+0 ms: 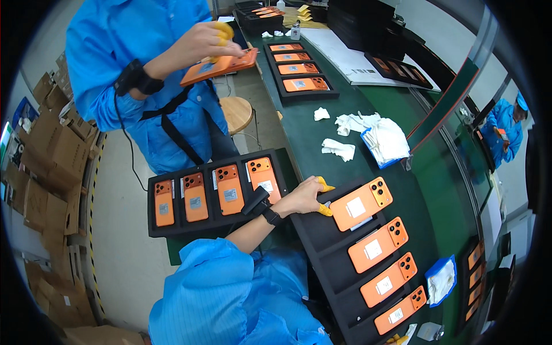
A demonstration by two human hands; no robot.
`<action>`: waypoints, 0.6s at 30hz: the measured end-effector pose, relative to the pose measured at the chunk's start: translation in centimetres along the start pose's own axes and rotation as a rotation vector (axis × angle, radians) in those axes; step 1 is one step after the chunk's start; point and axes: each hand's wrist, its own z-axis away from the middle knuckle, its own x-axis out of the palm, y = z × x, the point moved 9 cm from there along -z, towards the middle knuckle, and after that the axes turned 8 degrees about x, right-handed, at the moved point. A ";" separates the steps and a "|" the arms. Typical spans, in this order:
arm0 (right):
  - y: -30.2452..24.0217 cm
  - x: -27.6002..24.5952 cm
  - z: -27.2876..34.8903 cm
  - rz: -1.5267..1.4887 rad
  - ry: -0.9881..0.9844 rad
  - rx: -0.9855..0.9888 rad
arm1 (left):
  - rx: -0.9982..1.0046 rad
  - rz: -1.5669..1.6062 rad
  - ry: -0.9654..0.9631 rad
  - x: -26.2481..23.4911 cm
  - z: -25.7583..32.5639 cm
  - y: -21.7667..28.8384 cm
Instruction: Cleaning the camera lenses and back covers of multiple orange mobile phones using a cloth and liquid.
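Observation:
My left hand [305,197] reaches over the corner of a black tray [338,294], yellow covers on its fingertips. Its thumb and a finger are apart, beside the lower end of an orange phone [345,218]. That phone lies back up and slightly askew in its slot, a white label on it. Several more orange phones [364,250] lie in a row toward me. At the lower edge only the fingertips of my right hand [397,340] show, also in yellow covers, closed on a white wipe [410,332]. The rest of that hand is out of view.
At left stands a second black tray [217,217] of orange phones. Beyond it a co-worker in blue [138,34] holds an orange phone [207,71]. A third tray [305,96], loose white wipes [338,149] and blue boxes of wipes [386,142] occupy the green table [310,123].

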 end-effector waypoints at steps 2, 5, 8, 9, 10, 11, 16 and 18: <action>-0.5 0.2 0.0 -0.005 0.033 -0.021 | -0.001 0.021 -0.004 0.0 0.0 0.0; -1.0 0.3 0.0 -0.013 0.072 -0.037 | 0.016 0.013 -0.004 0.2 -0.1 -0.1; -1.1 0.4 0.0 -0.016 0.106 -0.039 | 0.018 0.026 -0.012 0.3 -0.2 -0.1; -1.1 0.5 0.0 -0.022 0.115 -0.040 | 0.024 0.030 -0.009 0.1 -0.1 0.1; -1.2 0.5 -0.2 -0.023 0.123 -0.039 | 0.037 0.029 -0.016 0.2 -0.1 0.1; -1.2 0.5 -0.1 -0.026 0.131 -0.039 | 0.033 0.016 -0.005 0.3 0.0 -0.1; -0.9 0.5 0.0 -0.038 0.176 -0.024 | 0.012 0.009 0.000 0.2 0.2 0.0; -0.8 0.5 0.1 -0.035 0.188 -0.018 | 0.028 0.005 0.006 0.4 0.1 -0.4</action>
